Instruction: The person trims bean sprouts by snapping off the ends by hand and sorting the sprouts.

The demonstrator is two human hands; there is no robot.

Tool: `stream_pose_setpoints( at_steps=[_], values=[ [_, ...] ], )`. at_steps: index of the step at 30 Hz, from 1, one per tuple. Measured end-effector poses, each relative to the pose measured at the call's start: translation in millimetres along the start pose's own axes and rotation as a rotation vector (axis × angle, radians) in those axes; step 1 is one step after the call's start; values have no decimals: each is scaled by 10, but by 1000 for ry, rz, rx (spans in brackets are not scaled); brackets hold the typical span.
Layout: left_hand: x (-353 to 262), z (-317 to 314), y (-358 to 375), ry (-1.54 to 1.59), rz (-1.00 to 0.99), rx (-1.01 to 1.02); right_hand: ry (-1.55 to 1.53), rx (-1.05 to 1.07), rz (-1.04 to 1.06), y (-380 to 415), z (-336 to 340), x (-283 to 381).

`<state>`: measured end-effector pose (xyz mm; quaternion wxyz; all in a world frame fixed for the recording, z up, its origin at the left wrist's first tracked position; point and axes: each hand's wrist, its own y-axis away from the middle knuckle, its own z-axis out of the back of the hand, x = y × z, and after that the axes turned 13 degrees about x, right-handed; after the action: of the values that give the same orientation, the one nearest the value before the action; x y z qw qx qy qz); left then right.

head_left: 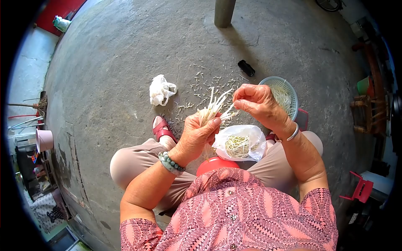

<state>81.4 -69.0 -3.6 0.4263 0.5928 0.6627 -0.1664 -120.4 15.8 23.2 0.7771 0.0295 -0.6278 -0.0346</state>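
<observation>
My left hand [199,131] is closed round a bunch of long, thin, pale stalks [213,106] that fan out from the top of the fist. At the right side of the bunch, my right hand [257,102] has thumb and fingertips pinched at the end of one stalk. Below the hands, a white plastic bag [260,146] lies open with more pale, slightly green stalks [238,146] inside. To the right, partly behind my right wrist, stands a light blue-green colander [295,98] holding whitish stalks [281,98].
Small pale scraps [201,81] litter the concrete floor ahead. A crumpled white bag [161,90] lies left of them; a black object [246,67] lies right. A post [224,14] stands ahead. Part of a red container [215,164] shows between my legs.
</observation>
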Motion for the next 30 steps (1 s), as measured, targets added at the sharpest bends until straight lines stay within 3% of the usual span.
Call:
stream_pose_setpoints(
  at_steps=[5, 9, 12, 16, 20, 24, 30],
  values=[
    [-18, -32, -20, 21, -19, -8, 947, -286, 405, -11, -121, 9],
    [1, -15, -19, 30, -14, -4, 1050, -376, 361, -27, -27, 25],
    [3, 17, -1, 94, -18, 19, 658, -202, 55, -8, 17, -53],
    [5, 46, 13, 177, -27, 48, -26, -47, -36, -20, -13, -57],
    [8, 35, 14, 186, -21, 52, -180, 94, -55, -9, -28, -54],
    [5, 34, 20, 155, -9, 64, 78, 90, -11, -15, -21, -16],
    [-4, 8, -8, 140, -3, 53, 661, -136, 294, -48, -99, -42]
  ],
)
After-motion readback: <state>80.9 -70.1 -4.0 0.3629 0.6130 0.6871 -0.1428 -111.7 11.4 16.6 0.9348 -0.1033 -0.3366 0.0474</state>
